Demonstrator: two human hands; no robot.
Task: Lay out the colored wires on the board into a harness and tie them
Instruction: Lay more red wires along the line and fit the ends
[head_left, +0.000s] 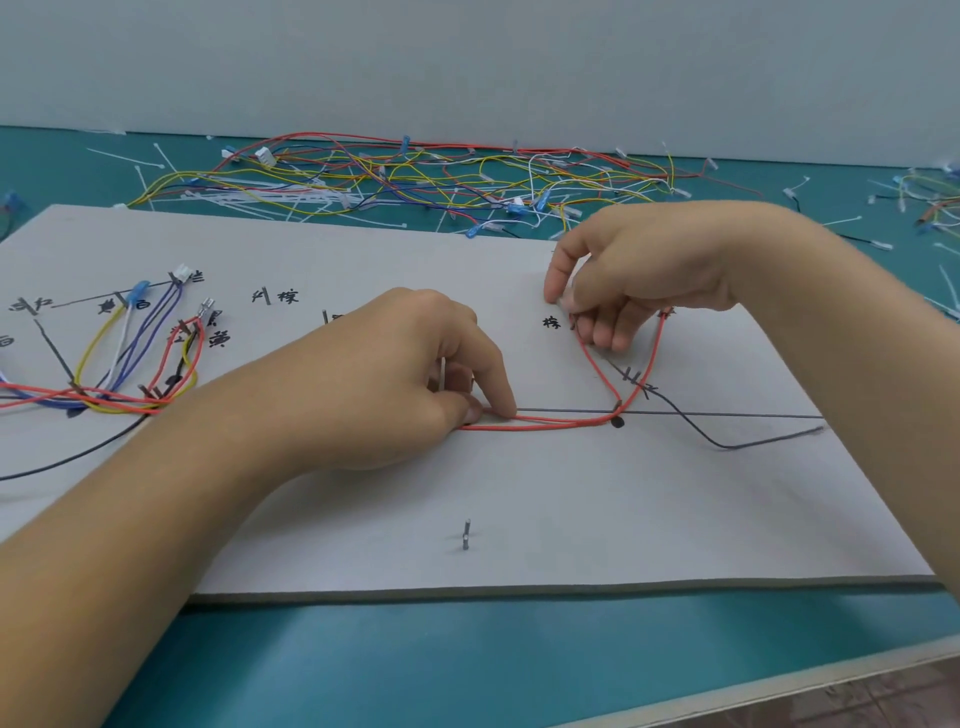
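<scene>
A grey board (519, 493) with drawn black route lines, labels and short pins lies on the table. Two red wires (550, 425) run along the horizontal line to a pin (618, 408), then branch upward. My left hand (415, 384) pinches the red wires against the board at its fingertips. My right hand (644, 270) pinches the terminal end of one red wire near the upper right label. On the board's left, yellow, white, blue and red wires (130, 364) loop around pins.
A tangled pile of loose coloured wires (405, 176) and white cable ties (249, 195) lies on the teal table behind the board. A lone pin (466, 535) stands near the board's front edge. More wires lie at the far right (930, 202).
</scene>
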